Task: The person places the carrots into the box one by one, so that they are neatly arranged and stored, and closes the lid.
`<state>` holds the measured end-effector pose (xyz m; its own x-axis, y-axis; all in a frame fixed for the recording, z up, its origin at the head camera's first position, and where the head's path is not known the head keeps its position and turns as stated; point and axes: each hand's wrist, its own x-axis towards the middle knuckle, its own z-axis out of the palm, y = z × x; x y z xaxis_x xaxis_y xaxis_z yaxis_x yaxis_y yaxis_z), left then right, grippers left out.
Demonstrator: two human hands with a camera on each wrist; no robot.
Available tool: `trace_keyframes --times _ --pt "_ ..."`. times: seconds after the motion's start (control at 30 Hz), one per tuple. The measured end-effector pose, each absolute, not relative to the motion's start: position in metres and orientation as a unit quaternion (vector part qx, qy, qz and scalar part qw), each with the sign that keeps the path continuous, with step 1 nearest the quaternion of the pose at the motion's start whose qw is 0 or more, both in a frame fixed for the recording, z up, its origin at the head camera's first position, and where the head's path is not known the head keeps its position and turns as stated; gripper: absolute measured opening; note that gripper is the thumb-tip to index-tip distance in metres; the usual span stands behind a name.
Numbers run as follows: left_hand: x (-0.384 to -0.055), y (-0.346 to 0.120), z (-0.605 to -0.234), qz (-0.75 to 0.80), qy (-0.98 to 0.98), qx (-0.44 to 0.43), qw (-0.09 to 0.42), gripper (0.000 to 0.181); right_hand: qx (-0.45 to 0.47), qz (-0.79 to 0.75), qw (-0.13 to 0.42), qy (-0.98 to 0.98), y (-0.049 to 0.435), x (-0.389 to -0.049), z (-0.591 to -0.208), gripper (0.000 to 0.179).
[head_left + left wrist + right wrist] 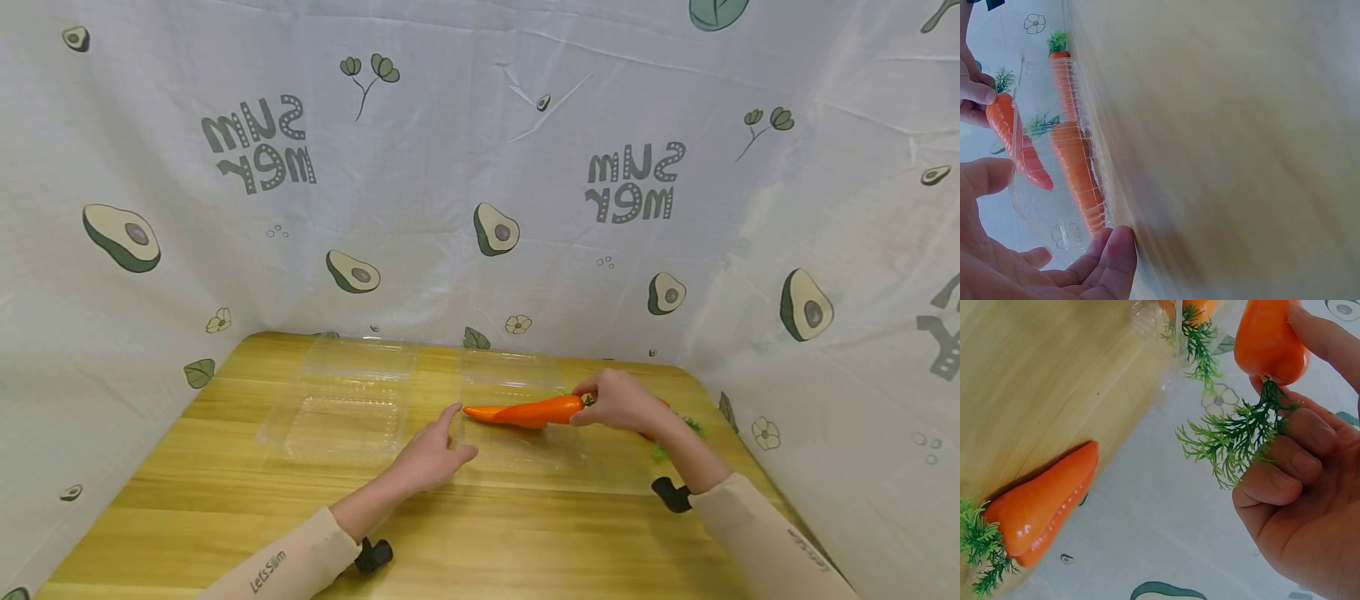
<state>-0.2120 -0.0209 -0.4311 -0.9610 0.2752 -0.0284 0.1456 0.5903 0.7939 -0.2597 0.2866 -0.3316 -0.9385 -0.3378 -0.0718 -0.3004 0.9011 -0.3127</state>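
My right hand (pixel 618 400) pinches an orange toy carrot (pixel 551 409) by its thick end, with the green leaves hanging by the fingers. The held carrot is over the right clear plastic box (pixel 517 454), its thin tip pointing left. A second carrot (pixel 1075 169) lies inside that box, seen through its wall in the left wrist view. My left hand (pixel 431 460) is at the box's left side with fingers spread and holds nothing. Its fingertips (pixel 1121 240) are close to the box's corner; whether they touch cannot be told.
Another clear plastic box (pixel 345 425) with a raised lid stands on the left of the wooden table (pixel 487 542). At the right edge lies one more carrot (pixel 1047 506) with green leaves, partly behind my right arm. A white printed curtain (pixel 435 167) surrounds the table's back and sides.
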Motion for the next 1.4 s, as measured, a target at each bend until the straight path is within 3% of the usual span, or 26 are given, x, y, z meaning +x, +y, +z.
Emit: trace_keyframes --times 0.4,1.13,1.4 --pt "-0.211 -0.021 -0.428 0.437 0.888 0.124 0.067 0.080 -0.182 -0.141 0.072 0.970 0.274 -0.258 -0.333 0.045" --pt "-0.213 -0.020 -0.429 0.440 0.888 0.112 0.072 0.078 -0.187 -0.141 0.091 0.968 0.258 -0.258 -0.352 0.030" --pt "-0.213 -0.020 -0.430 0.444 0.886 0.114 0.075 0.078 -0.181 -0.139 0.095 0.969 0.256 -0.258 -0.360 0.037"
